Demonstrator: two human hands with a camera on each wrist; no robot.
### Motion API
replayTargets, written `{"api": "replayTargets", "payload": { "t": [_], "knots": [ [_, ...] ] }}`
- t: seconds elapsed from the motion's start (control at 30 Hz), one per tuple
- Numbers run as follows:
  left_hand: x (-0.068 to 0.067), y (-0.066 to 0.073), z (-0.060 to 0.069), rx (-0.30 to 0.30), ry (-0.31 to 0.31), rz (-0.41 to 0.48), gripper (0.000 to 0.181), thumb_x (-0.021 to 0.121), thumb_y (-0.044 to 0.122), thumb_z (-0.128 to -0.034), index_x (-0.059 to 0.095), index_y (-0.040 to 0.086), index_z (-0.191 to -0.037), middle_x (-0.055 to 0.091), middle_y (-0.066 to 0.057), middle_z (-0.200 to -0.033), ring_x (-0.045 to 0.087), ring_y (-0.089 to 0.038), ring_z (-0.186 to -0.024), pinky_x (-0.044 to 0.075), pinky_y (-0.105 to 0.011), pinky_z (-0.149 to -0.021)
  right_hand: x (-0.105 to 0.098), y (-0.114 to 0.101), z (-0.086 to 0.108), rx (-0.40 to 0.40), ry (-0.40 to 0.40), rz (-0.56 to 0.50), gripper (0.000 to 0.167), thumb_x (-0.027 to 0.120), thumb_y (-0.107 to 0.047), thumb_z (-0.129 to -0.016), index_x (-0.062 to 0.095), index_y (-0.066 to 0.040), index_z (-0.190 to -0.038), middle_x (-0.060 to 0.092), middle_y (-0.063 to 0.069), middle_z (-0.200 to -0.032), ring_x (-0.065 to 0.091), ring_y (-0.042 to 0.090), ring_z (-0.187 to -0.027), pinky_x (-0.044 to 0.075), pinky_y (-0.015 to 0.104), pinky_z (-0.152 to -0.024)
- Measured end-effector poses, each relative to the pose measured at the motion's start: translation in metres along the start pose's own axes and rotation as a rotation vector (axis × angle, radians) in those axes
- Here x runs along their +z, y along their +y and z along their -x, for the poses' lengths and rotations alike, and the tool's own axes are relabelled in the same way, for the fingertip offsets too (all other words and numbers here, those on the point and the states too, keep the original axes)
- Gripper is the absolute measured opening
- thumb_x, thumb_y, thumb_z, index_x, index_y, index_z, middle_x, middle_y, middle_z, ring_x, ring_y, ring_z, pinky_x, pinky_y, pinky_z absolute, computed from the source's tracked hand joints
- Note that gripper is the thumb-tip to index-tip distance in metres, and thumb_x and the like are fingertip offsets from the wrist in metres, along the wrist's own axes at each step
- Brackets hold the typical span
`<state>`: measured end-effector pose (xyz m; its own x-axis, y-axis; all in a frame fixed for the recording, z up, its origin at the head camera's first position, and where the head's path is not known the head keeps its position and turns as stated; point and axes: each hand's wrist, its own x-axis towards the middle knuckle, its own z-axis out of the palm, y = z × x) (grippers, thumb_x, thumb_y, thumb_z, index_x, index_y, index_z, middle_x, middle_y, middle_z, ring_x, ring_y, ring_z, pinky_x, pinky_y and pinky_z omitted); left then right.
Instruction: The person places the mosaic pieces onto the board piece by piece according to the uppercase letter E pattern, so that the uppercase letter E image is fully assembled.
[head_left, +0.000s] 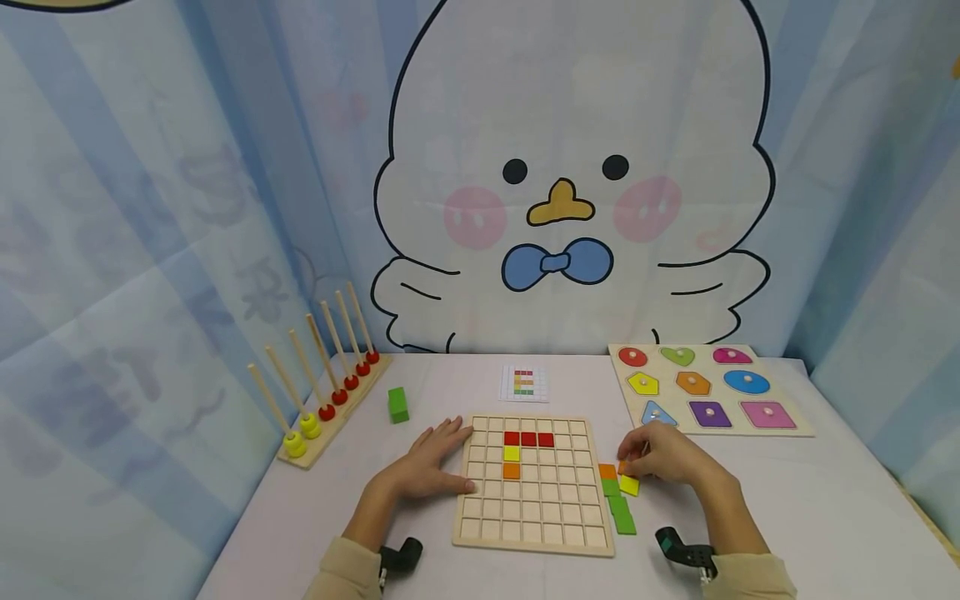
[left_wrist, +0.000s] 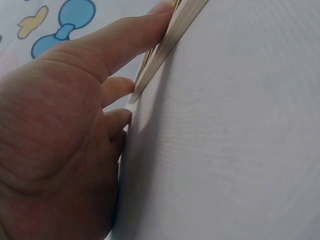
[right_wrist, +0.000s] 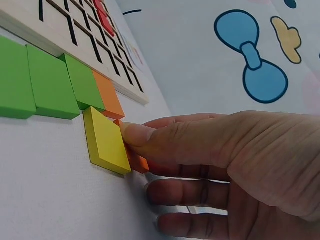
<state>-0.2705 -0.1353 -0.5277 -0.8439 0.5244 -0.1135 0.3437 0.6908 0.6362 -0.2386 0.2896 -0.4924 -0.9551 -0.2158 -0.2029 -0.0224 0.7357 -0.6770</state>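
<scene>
Beside grid board (head_left: 551, 492), right hand (head_left: 667, 454) pinches orange tile (right_wrist: 138, 162); left hand (head_left: 425, 467), fingers spread, touches board's edge.

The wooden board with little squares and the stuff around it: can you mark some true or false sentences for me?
1. Three red tiles lie in one row on the wooden board. True.
2. The left hand holds the green block. False: it touches the board's edge.
3. The right hand touches an orange tile. True.
4. The shape puzzle is left of the board. False: it is on the right.
</scene>
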Motion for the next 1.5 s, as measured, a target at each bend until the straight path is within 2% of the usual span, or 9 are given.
{"api": "replayTargets", "payload": {
  "t": [0.67, 0.93, 1.17, 1.3, 1.37, 1.5],
  "knots": [
    [0.000, -0.001, 0.000, 0.001, -0.001, -0.005, 0.097, 0.078, 0.058, -0.0834, 0.037, 0.021, -0.163, 0.020, -0.007, -0.175, 0.009, -0.030, -0.164, 0.004, -0.058, -0.132, 0.004, -0.004, -0.003, 0.018, 0.037, 0.081, 0.015, 0.087, -0.017, -0.084, 0.075, -0.012, -0.092, 0.067, 0.000, -0.083, 0.058, 0.018, -0.081, 0.054, 0.031, -0.074],
    [0.000, 0.001, 0.000, -0.010, -0.001, 0.004, 0.097, 0.078, 0.059, -0.0835, 0.037, 0.023, -0.163, 0.019, -0.005, -0.175, 0.007, -0.029, -0.164, 0.002, -0.057, -0.132, 0.004, -0.006, -0.004, -0.007, 0.026, 0.073, 0.021, 0.087, -0.016, -0.084, 0.067, -0.012, -0.091, 0.060, 0.003, -0.082, 0.055, 0.019, -0.081, 0.050, 0.030, -0.069],
    [0.000, 0.002, 0.000, -0.012, 0.000, 0.004, 0.097, 0.079, 0.059, -0.0835, 0.036, 0.024, -0.163, 0.019, -0.005, -0.175, 0.008, -0.029, -0.164, 0.003, -0.057, -0.132, 0.003, -0.010, -0.003, -0.038, 0.046, 0.025, 0.013, 0.078, -0.005, -0.089, 0.071, -0.010, -0.098, 0.060, 0.003, -0.084, 0.056, 0.019, -0.078, 0.053, 0.026, -0.064],
    [0.000, 0.001, 0.000, -0.009, -0.001, 0.006, 0.097, 0.079, 0.059, -0.0835, 0.036, 0.024, -0.163, 0.019, -0.005, -0.175, 0.007, -0.028, -0.164, 0.002, -0.056, -0.132, 0.001, -0.014, -0.003, -0.064, 0.096, 0.002, 0.014, 0.073, -0.008, -0.095, 0.075, -0.009, -0.109, 0.063, 0.004, -0.085, 0.059, 0.019, -0.074, 0.054, 0.024, -0.063],
    [0.000, 0.001, 0.000, -0.009, -0.002, 0.007, 0.097, 0.079, 0.059, -0.0836, 0.036, 0.024, -0.163, 0.019, -0.005, -0.175, 0.007, -0.029, -0.164, 0.002, -0.056, -0.132, 0.000, -0.017, -0.003, -0.087, 0.115, -0.046, 0.019, 0.072, -0.010, -0.097, 0.075, -0.006, -0.115, 0.066, 0.005, -0.089, 0.062, 0.019, -0.075, 0.057, 0.023, -0.066],
    [0.000, 0.001, 0.000, -0.010, -0.004, 0.003, 0.097, 0.079, 0.059, -0.0837, 0.036, 0.023, -0.163, 0.019, -0.005, -0.175, 0.007, -0.028, -0.164, 0.002, -0.056, -0.132, -0.002, -0.022, -0.003, -0.150, 0.122, -0.217, 0.029, 0.069, -0.012, -0.099, 0.070, -0.001, -0.126, 0.072, 0.011, -0.101, 0.070, 0.024, -0.081, 0.063, 0.025, -0.074]
  ]
}}
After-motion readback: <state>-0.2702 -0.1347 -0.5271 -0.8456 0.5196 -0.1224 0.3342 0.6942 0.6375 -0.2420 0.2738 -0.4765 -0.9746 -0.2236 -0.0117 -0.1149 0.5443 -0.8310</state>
